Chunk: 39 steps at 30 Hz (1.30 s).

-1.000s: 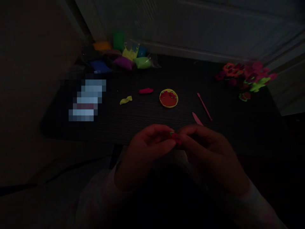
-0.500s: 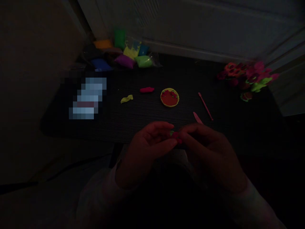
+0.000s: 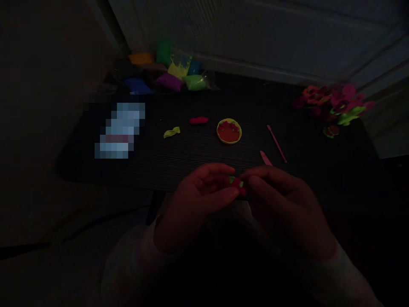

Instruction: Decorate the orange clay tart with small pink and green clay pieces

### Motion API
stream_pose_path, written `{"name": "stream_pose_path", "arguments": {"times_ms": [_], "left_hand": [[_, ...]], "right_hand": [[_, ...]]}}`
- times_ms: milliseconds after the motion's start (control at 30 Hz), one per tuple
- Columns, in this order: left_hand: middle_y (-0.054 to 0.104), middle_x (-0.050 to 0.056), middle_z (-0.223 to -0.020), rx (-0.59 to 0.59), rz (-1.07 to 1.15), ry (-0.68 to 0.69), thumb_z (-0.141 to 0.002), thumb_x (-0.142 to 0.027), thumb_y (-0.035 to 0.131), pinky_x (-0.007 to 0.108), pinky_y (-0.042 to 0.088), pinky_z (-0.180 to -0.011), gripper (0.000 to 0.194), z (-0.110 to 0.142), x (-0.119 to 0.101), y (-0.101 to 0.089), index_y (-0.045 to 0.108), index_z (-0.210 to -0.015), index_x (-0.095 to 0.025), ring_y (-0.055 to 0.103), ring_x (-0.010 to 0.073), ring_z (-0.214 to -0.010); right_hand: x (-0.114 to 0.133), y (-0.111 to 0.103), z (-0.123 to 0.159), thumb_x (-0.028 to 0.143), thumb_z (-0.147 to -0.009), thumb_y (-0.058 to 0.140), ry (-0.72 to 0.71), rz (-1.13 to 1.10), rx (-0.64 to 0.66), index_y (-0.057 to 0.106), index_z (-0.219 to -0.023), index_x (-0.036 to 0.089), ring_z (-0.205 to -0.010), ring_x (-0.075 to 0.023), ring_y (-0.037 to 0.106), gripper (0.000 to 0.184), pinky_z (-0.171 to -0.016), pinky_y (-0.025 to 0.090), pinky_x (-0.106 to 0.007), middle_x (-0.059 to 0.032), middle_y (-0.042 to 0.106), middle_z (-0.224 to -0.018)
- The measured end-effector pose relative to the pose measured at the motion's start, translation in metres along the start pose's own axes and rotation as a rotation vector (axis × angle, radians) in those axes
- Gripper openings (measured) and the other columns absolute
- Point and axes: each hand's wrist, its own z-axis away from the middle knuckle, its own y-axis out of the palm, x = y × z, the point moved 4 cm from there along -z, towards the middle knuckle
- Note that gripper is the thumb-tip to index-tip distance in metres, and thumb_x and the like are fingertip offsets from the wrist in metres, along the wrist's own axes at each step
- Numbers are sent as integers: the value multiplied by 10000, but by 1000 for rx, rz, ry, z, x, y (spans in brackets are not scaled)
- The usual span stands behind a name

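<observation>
The hands meet at the lower centre of the frame: the left hand (image 3: 200, 198) pinches a small red-and-green piece (image 3: 235, 183) between thumb and fingers, while the right hand (image 3: 287, 200) has its fingertips just beside it; whether they grip it, I cannot tell. Above them, at mid-frame on the dark tabletop (image 3: 198, 151), sits a yellow-rimmed red disc (image 3: 228, 136) bearing small red pieces (image 3: 235, 127). Right of centre lie a pink stick (image 3: 277, 144) and a pink blade (image 3: 265, 158), its lower end hidden.
</observation>
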Motion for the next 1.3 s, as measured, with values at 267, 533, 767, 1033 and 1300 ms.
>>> {"name": "stream_pose_path", "arguments": {"times_ms": [267,533,767,1033,1300], "left_hand": [[642,-89,-698,-19,-88,35,-647,-88,677,83,446,-578,222,1,-4,1,627,-809,-232,593,24,-658],[645,-96,-716,-5,-115,60,-659,-105,673,70,443,-599,220,2,-1,-1,626,-823,-245,592,16,-678],[645,-91,-704,-14,-131,60,-651,-92,672,76,447,-588,222,1,-2,-1,628,-813,-238,600,24,-667],[643,-91,-703,-39,-120,77,-652,-100,674,69,445,-590,209,1,-2,0,632,-803,-239,597,17,-666],[651,-98,-715,-51,-60,85,-648,-115,682,74,448,-595,229,-3,2,-3,622,-820,-252,600,19,-677]], "right_hand": [[4,0,0,311,-737,582,17,163,3,619,-728,218,-605,-98,562,100,-546,435,-206,28,620,-668],[5,-3,0,320,-745,570,-19,197,-35,602,-680,228,-570,-83,534,117,-510,415,-183,42,587,-620],[-1,-1,0,304,-729,593,70,56,31,621,-715,218,-502,-60,507,91,-430,380,-162,36,595,-622],[-1,-1,0,306,-734,590,60,54,1,603,-702,223,-500,-57,503,90,-447,395,-159,49,569,-597],[0,-5,6,272,-761,564,-147,285,-81,579,-824,262,-664,-101,569,65,-614,450,-222,43,598,-709]]}}
